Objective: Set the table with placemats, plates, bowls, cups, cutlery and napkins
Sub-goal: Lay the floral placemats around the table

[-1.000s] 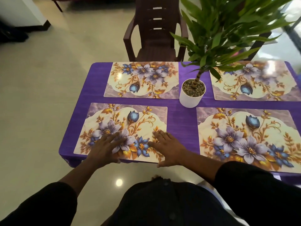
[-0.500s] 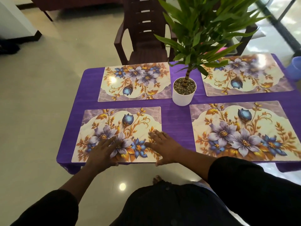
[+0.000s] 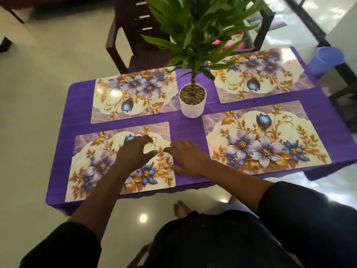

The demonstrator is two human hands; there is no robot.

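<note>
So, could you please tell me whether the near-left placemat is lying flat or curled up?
Flat. The near-left placemat lies spread on the purple tablecloth, all visible edges down; the left hand covers its middle.

Black sleeves pushed up past the wrists, dark clothing below, bare foot
</note>
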